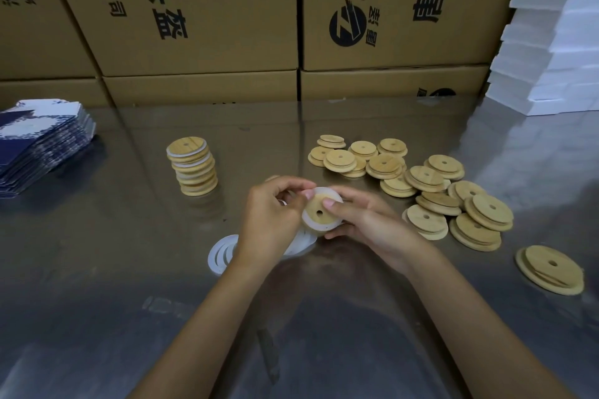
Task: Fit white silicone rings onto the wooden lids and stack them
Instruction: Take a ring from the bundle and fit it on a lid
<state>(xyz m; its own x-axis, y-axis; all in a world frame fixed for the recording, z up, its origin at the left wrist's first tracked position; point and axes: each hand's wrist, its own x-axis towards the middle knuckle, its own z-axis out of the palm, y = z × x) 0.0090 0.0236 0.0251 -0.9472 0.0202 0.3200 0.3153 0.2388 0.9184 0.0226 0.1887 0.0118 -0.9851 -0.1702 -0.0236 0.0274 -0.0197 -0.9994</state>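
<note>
Both hands hold one round wooden lid [321,211] above the glossy table [97,269]: the left hand [270,220] pinches its white rubbery ring [306,220], the right hand [366,220] grips its rim. Loose rings [222,251] lie beneath. A neat stack [193,166] stands left, a scattered pile [421,185] right; bare tabletop lies nearer.

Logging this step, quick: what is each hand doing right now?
Left hand: pinches the white silicone ring at the wooden lid.
Right hand: holds the same lid, thumb on top.
</note>
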